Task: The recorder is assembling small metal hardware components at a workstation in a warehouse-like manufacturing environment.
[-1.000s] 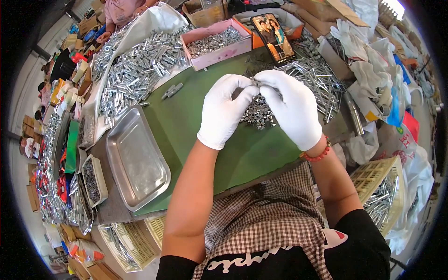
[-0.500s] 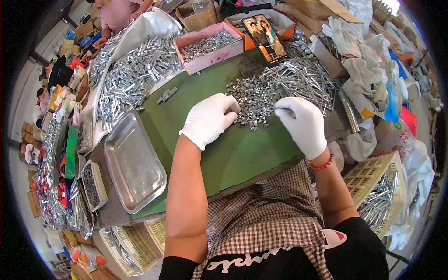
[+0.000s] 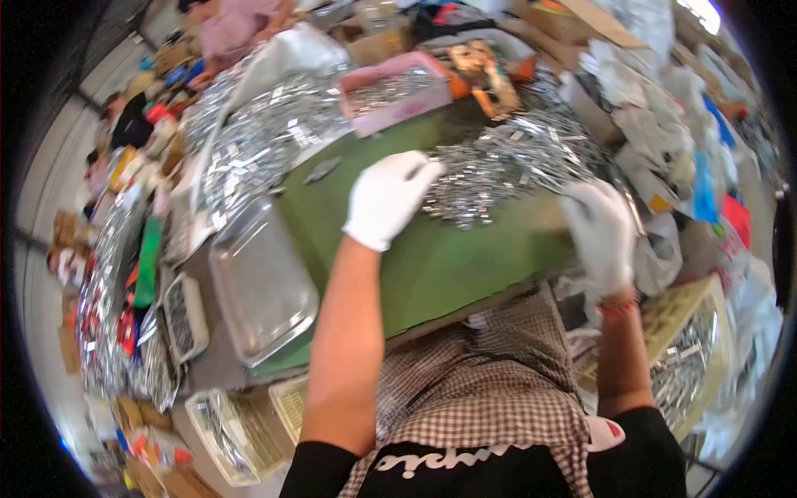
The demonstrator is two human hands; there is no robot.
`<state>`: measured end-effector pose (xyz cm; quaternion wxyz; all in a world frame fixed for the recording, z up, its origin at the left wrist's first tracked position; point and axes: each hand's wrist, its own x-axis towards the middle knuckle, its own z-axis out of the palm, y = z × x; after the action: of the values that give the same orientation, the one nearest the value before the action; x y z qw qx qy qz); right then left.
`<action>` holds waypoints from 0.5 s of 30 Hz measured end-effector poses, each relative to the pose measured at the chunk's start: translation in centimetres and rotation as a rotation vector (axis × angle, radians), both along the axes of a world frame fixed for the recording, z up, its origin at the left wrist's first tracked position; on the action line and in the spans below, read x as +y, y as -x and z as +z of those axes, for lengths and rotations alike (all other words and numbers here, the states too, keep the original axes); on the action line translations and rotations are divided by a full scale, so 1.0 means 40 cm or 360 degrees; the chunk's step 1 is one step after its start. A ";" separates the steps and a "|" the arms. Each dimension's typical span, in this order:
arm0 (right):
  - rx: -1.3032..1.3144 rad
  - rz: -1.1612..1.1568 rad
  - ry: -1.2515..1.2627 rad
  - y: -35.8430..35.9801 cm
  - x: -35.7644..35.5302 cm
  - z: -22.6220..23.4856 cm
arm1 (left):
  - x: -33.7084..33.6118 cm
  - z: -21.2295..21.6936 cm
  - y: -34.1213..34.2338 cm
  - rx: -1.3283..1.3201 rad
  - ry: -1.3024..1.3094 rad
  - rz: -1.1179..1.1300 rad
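My left hand (image 3: 394, 199), in a white glove, is at the left edge of a heap of small metal nuts (image 3: 465, 189). Its thumb and fingers are pressed together, and whatever is between them is too small to make out. On the right, my gloved right hand (image 3: 599, 236) is over the table's right side, just below a pile of long thin metal bolts (image 3: 540, 149). Motion smears its fingers, so their grip is unclear. A few grey metal sleeves (image 3: 322, 170) lie together on the green tabletop (image 3: 432, 274), left of the nuts.
A steel tray (image 3: 264, 286) sits at the left. Behind are a heap of metal sleeves (image 3: 282, 124), a pink box (image 3: 394, 90) of small parts and a phone (image 3: 486, 79). A cream crate (image 3: 721, 332) of metal rods stands at lower right. Another person (image 3: 237, 33) is at far left.
My right hand has moved right and toward me, away from the nuts. The whole view has shifted slightly to the right and blurred. My left hand stays beside the nut heap.
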<state>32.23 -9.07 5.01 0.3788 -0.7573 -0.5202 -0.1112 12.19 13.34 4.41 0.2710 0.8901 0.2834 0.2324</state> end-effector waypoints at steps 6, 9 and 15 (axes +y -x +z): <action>0.0046 -0.0128 0.0019 -0.083 -0.219 -0.058 | -0.036 -0.003 0.005 -0.0245 -0.0556 -0.0006; 0.0047 -0.0324 0.0144 -0.108 -0.299 -0.106 | -0.112 0.029 0.028 -0.0313 -0.0728 -0.0042; 0.0090 -0.0303 0.0168 -0.104 -0.323 -0.119 | -0.247 0.035 0.234 -0.0042 -0.0979 -0.0007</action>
<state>36.39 -21.99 0.23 0.3406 -0.8250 -0.4402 -0.0975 2.82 3.47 5.80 -0.0071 0.9279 0.1943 0.3182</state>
